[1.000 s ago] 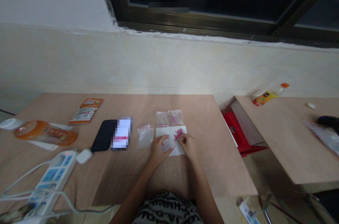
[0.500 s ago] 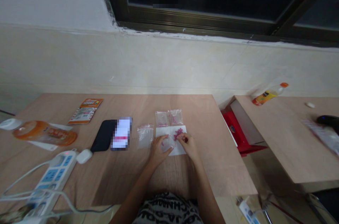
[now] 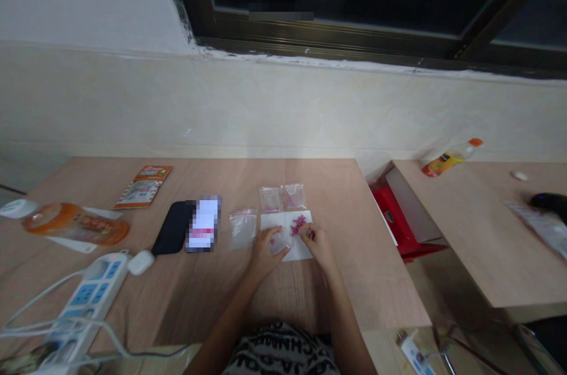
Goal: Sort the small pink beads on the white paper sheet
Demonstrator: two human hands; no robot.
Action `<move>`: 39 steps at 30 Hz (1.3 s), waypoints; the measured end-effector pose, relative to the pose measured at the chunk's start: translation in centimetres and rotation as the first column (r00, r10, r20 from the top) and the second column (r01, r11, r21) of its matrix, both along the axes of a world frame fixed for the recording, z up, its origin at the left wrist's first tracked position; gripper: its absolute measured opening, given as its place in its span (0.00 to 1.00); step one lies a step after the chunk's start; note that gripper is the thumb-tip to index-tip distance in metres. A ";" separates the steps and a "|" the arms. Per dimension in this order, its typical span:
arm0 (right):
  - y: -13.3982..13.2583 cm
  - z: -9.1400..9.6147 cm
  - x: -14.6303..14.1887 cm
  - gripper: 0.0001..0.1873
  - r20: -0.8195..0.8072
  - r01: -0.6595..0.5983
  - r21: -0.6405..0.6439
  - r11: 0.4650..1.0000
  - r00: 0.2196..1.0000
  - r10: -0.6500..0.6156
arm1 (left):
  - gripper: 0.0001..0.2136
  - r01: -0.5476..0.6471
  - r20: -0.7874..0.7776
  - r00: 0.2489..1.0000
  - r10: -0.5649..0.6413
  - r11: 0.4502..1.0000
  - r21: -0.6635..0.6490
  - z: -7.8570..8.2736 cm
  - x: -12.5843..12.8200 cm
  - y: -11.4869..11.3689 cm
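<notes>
A sheet of white paper (image 3: 305,251) lies on the wooden table in front of me, with a pile of small pink beads (image 3: 298,224) on its right half. My left hand (image 3: 266,251) grips a small clear plastic bag (image 3: 283,240) over the paper, thumb and fingers at its edges; a bit of pink shows inside. At the pile's right side is my right hand (image 3: 318,243), its fingers curled and pinched together. Whatever may be between those fingertips is too small to make out. Behind the paper lie two clear bags, a left one (image 3: 270,199) and a right one (image 3: 294,196), with pink bits in them.
Left of the paper lie a clear zip bag (image 3: 243,228), a lit phone (image 3: 204,224) and a dark phone-like object (image 3: 172,227). Farther left are an orange packet (image 3: 144,187), an orange bottle (image 3: 77,223) and a power strip (image 3: 91,298) with cables. A second table (image 3: 478,233) stands right.
My right hand has shifted slightly to the right, its fingertips a little away from the bead pile. My left hand and the bag stay in place.
</notes>
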State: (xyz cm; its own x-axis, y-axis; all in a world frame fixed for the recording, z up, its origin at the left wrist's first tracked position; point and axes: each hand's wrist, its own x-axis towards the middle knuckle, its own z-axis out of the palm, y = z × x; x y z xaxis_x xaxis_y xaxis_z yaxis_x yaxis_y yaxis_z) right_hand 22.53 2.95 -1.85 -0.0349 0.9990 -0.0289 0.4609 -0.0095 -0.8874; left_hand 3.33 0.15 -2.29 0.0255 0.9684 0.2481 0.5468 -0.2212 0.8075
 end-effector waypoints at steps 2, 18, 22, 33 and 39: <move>-0.1 -0.4 0.3 0.10 0.083 0.032 -0.006 0.999 0.996 -0.032 | 0.25 -0.003 -0.006 1.000 0.003 1.000 0.010 0.0 0.0 0.0; -0.4 0.1 -0.2 0.08 0.298 0.038 -0.076 0.996 0.954 -0.014 | 0.25 -0.009 -0.006 1.000 0.009 1.000 -0.018 -0.1 0.0 0.0; -0.4 0.1 -0.2 0.09 0.300 0.038 -0.061 0.997 0.954 -0.018 | 0.25 -0.009 -0.012 1.000 0.008 1.000 -0.026 -0.1 0.0 -0.1; -0.3 0.0 0.1 0.13 0.076 0.025 -0.057 0.998 0.997 -0.020 | 0.25 -0.010 0.013 1.000 0.010 1.000 -0.005 -0.2 0.0 0.0; -0.1 0.7 -0.5 0.15 -0.131 -0.040 -0.052 0.998 0.991 0.033 | 0.25 0.002 0.003 1.000 -0.002 1.000 0.020 -0.7 -0.1 0.1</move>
State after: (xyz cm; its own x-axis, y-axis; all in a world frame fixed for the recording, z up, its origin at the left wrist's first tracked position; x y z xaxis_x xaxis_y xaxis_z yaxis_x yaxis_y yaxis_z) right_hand 22.05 2.84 -1.11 -0.0785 0.9940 -0.0761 0.3422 -0.0448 -0.9386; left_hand 3.25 0.21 -3.00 0.0266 0.9632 0.2676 0.5436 -0.2386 0.8047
